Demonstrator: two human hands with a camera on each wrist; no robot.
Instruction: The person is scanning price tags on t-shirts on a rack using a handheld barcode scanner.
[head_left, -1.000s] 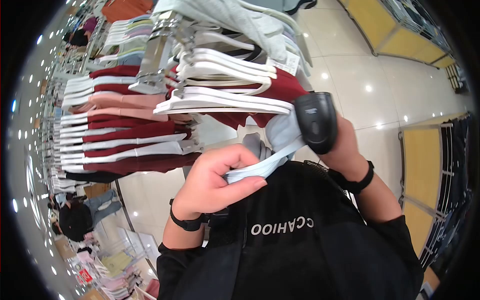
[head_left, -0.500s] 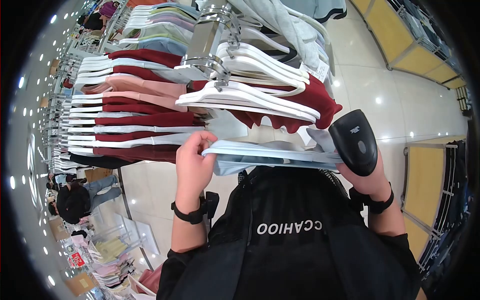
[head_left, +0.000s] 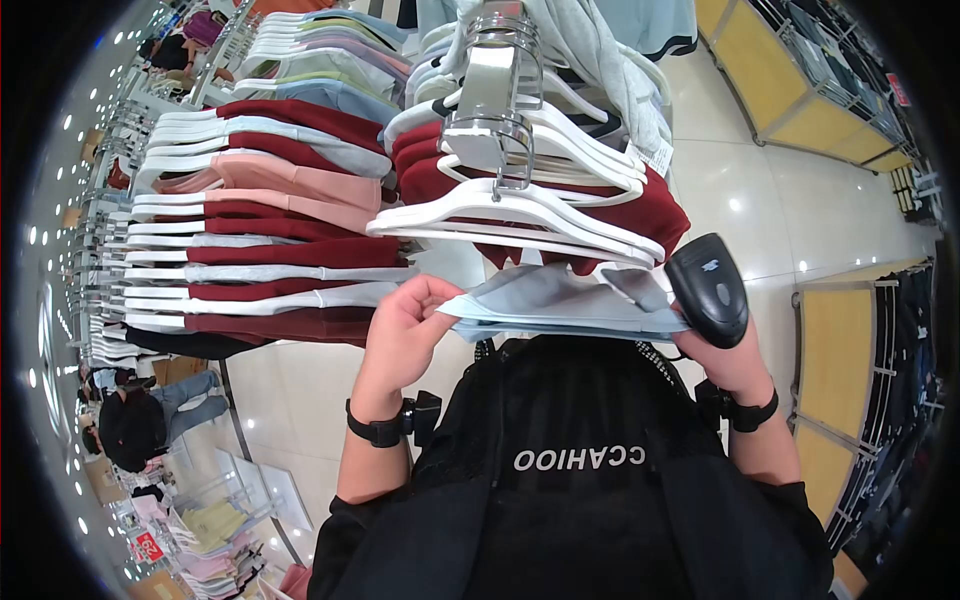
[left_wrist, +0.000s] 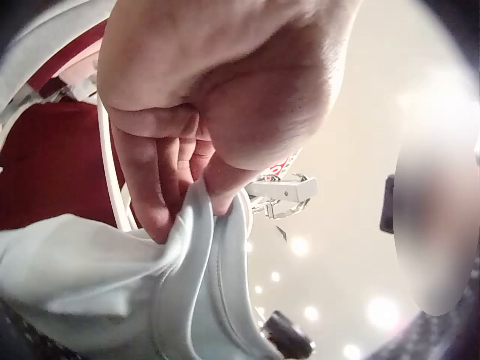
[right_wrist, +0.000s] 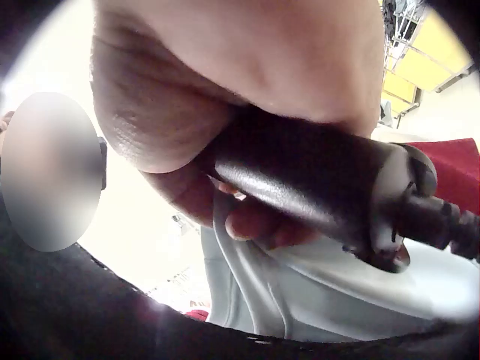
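Note:
A light blue garment (head_left: 575, 318) stretches between the two hands in front of the black top, its banded edge pulled nearly straight. My left hand (head_left: 402, 325) pinches one end of that edge between thumb and fingers; in the left wrist view the cloth (left_wrist: 82, 266) hangs in folds from the pinch. At the other end, my right hand (head_left: 738, 365) grips a black barcode scanner (head_left: 708, 290). Its dark handle (right_wrist: 300, 176) lies across the palm in the right wrist view, where the fingers also hold the garment (right_wrist: 240, 289).
White hangers (head_left: 530, 222) with dark red garments hang on a metal rail (head_left: 480, 130) just beyond the hands. More hung clothes (head_left: 290, 255) line the left. Yellow-panelled racks (head_left: 835, 360) stand on the right over a tiled floor (head_left: 745, 215). A person (head_left: 140, 425) is at the far left.
The hands have moved apart, drawing the bunched garment out into a straight span. Since half a second ago, more of its grey-blue cloth shows above the edge. The scanner stays in the right hand.

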